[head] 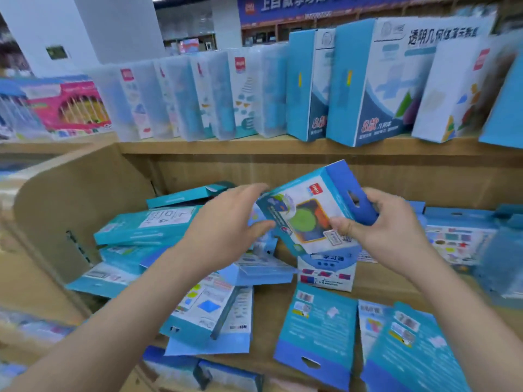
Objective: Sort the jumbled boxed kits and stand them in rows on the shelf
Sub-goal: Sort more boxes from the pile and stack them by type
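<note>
We are holding a blue-and-white cardboard kit box with a green disc printed on it (305, 210), tilted in the air above the lower wooden shelf (267, 318). Our left hand (223, 224) is gripping its lower end and our right hand (390, 233) is pinching its dark blue hang tab. Jumbled flat blue boxes (203, 306) are lying beneath, and upright blue and clear boxes (368, 80) are standing in a row above.
</note>
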### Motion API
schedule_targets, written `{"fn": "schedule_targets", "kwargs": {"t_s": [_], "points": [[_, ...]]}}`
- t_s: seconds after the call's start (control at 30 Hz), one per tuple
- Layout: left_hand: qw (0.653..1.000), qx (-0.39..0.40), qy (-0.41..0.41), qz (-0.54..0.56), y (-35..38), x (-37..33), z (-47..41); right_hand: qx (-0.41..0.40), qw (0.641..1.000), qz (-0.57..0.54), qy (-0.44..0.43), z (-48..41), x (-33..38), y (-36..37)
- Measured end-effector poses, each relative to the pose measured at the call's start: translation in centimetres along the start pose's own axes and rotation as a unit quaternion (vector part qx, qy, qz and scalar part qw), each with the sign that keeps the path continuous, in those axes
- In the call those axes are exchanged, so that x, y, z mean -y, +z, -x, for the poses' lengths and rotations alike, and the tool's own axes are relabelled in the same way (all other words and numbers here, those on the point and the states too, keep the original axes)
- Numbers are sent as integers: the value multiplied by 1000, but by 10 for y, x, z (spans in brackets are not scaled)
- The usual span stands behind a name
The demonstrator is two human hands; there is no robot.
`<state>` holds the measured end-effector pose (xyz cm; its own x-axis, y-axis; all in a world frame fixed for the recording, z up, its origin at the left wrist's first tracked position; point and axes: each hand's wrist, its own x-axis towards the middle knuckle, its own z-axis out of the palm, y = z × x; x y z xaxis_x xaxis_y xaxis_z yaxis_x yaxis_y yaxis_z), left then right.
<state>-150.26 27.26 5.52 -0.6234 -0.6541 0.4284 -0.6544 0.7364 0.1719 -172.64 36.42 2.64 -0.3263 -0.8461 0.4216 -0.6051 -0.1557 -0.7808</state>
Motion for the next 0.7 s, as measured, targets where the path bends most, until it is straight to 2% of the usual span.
{"fn": "schedule_targets", "kwargs": {"t_s": [0.1, 0.23, 0.33, 0.4, 0.47, 0.53, 0.63, 0.7], "points": [[995, 79, 37, -49, 8, 14, 12, -20, 999, 1, 27, -1, 1, 1], [979, 140, 127, -76, 18, 15, 22, -31, 998, 9, 53, 6, 4, -12], [938, 234, 149, -207, 30, 11, 22, -21, 997, 6, 73, 15, 7, -24], [906, 270, 151, -288, 40, 9, 23, -18, 997, 15, 77, 19, 6, -28], [889, 262, 158, -342, 52, 10, 23, -6, 997, 19, 81, 22, 4, -31], [892, 233, 168, -348, 55, 9, 24, 10, 996, 36, 86, 25, -1, -33], [925, 160, 187, -288, 42, 19, 20, 32, 993, 64, 90, 28, -10, -32], [958, 92, 154, -223, 26, 33, 18, 31, 993, 60, 92, 28, -14, -32]]}}
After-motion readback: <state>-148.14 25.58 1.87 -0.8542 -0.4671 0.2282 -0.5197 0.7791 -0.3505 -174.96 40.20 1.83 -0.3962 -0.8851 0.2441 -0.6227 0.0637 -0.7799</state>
